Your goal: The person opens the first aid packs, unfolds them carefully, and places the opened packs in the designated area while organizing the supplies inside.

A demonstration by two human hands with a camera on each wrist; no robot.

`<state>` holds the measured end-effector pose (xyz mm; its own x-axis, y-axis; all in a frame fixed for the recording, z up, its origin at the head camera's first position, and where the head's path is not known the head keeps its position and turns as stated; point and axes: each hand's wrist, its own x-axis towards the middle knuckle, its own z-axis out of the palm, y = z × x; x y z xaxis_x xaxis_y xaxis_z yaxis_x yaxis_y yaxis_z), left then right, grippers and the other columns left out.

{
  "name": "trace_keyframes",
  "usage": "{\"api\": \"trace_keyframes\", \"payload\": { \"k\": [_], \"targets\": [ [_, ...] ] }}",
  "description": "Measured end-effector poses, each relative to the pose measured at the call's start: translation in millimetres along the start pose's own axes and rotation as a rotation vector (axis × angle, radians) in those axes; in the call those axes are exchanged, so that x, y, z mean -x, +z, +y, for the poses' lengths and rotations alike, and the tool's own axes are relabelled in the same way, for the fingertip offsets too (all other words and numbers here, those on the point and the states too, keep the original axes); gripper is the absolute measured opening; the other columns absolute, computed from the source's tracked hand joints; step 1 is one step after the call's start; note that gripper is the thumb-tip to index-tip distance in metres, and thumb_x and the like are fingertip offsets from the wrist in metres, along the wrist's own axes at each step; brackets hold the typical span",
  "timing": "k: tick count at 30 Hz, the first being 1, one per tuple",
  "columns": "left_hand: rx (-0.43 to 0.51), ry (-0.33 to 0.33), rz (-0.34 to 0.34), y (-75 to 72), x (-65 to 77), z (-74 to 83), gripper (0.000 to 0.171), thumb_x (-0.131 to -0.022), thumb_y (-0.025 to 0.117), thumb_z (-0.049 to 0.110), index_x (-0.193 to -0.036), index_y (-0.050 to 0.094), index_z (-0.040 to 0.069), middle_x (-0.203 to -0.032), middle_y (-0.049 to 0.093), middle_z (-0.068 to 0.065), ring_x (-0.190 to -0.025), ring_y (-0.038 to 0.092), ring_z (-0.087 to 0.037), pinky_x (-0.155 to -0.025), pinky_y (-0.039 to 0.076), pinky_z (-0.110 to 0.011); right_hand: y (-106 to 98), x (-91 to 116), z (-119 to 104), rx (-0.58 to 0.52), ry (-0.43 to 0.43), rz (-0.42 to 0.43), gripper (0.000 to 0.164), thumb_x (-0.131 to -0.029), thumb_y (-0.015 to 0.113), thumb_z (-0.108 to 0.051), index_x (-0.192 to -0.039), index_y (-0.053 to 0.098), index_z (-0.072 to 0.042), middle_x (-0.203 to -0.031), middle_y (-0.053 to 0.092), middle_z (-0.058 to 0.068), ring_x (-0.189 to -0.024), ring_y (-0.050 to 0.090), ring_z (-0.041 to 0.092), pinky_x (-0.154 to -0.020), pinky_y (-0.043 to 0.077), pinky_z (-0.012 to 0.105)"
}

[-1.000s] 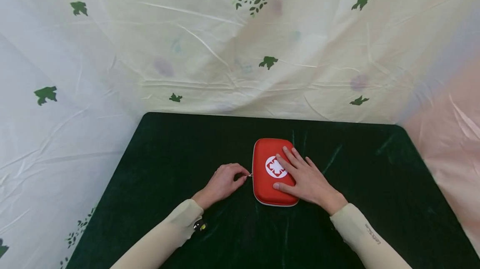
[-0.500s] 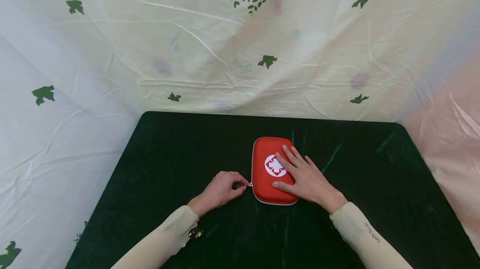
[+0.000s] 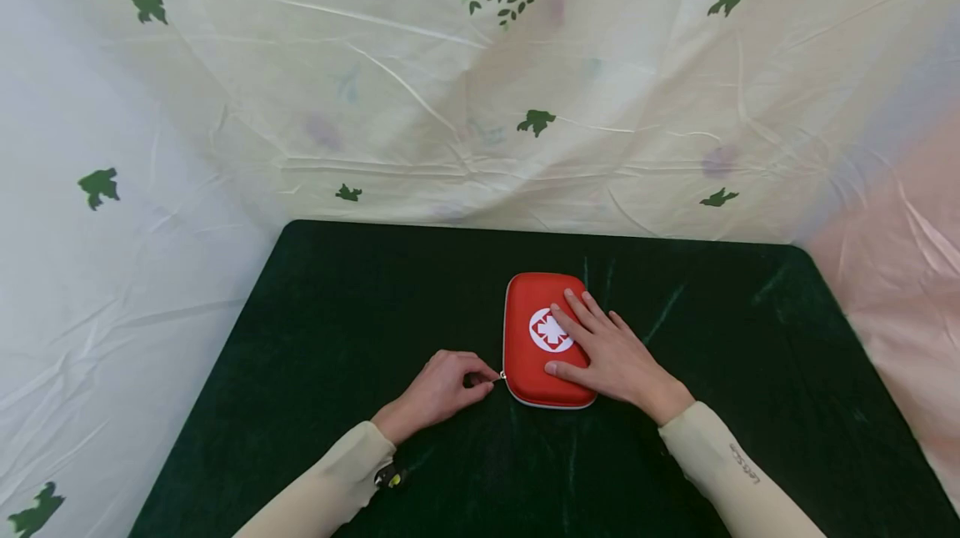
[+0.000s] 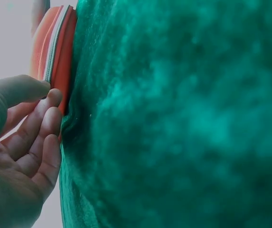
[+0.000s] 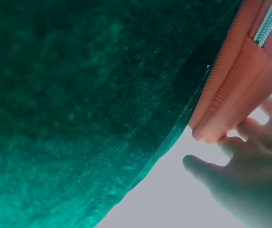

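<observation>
A red hard-shell first-aid case with a white round emblem lies flat on the dark green cloth. My left hand pinches the zipper pull at the case's left side, towards its near corner. In the left wrist view, thumb and index finger of the left hand meet at the pale zipper, which runs closed along the visible edge. Spread fingers of my right hand rest on the right part of the lid, partly covering the emblem. The right wrist view shows the zipper's end on the case's side.
The green velvet-covered table has rounded far corners. Behind it hangs a pale curtain printed with leaves and birds, with more fabric at both sides. A small dark round object sits at the left sleeve's cuff.
My left hand has moved towards me along the left edge of the case, drawing the zipper pull with it. The right hand has stayed on the lid.
</observation>
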<state>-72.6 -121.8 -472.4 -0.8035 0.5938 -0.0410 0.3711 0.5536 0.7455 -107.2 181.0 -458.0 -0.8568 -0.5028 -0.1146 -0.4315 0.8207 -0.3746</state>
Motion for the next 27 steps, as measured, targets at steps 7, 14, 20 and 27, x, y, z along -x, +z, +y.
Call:
{"api": "trace_keyframes", "payload": {
  "k": [7,14,20,27],
  "targets": [
    [0.002,0.000,-0.008,3.5,2.2,0.7,0.017,-0.091,0.067,0.025,-0.107,0.071,0.021,-0.091,0.062,0.017,-0.077,0.057,0.003,-0.069,0.049,-0.021,-0.4,-0.1,0.5,0.003,-0.004,0.001,0.089,-0.082,0.040,-0.080,-0.155,0.016,-0.035,-0.162,0.002,-0.006,-0.147,0.001,0.027,-0.110,0.017,0.060],
    [-0.005,-0.007,0.044,3.7,1.5,1.9,0.016,-0.091,0.067,0.023,-0.106,0.072,0.021,-0.090,0.063,0.017,-0.073,0.057,0.002,-0.066,0.049,-0.021,-6.1,0.0,-0.4,0.001,-0.013,0.000,0.090,-0.082,0.043,-0.079,-0.155,0.018,-0.033,-0.162,0.006,-0.002,-0.147,0.003,0.029,-0.110,0.016,0.061],
    [0.016,-0.044,0.074,0.8,-0.5,2.6,0.015,-0.091,0.067,0.021,-0.104,0.073,0.024,-0.090,0.064,0.017,-0.072,0.058,0.000,-0.066,0.050,-0.023,-13.3,-2.1,5.8,-0.001,-0.078,-0.027,0.092,-0.079,0.048,-0.079,-0.154,0.022,-0.033,-0.162,0.006,-0.005,-0.147,0.001,0.028,-0.112,0.011,0.061],
    [-0.009,-0.075,0.135,-3.4,-2.0,3.0,0.012,-0.089,0.068,0.021,-0.100,0.072,0.024,-0.088,0.063,0.017,-0.071,0.057,0.000,-0.066,0.049,-0.024,-10.3,-6.0,10.9,-0.036,-0.095,-0.061,0.094,-0.078,0.049,-0.080,-0.155,0.017,-0.036,-0.162,0.002,-0.010,-0.147,-0.001,0.024,-0.112,0.013,0.060]
  ]
}}
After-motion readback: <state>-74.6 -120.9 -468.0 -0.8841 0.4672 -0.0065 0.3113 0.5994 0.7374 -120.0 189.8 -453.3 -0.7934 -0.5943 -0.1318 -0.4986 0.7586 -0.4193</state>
